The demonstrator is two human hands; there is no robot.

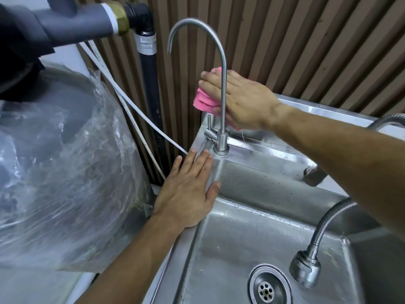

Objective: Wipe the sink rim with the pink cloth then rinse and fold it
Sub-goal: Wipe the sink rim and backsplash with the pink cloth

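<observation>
My right hand (241,99) presses a bunched pink cloth (205,99) flat against the back left corner of the steel sink's raised rim (306,106), just behind the thin gooseneck tap (221,88). Most of the cloth is hidden under the palm; its left folds stick out. My left hand (188,191) lies flat with fingers spread on the sink's left rim (201,148), its thumb hanging over the basin edge. It holds nothing. The basin (236,249) is wet with droplets.
A flexible metal hose with a spray head (305,268) hangs into the basin above the drain (268,286). A large tank wrapped in clear plastic (65,172) stands close on the left. Black pipes (151,95) and white tubing (131,110) run along the slatted wall.
</observation>
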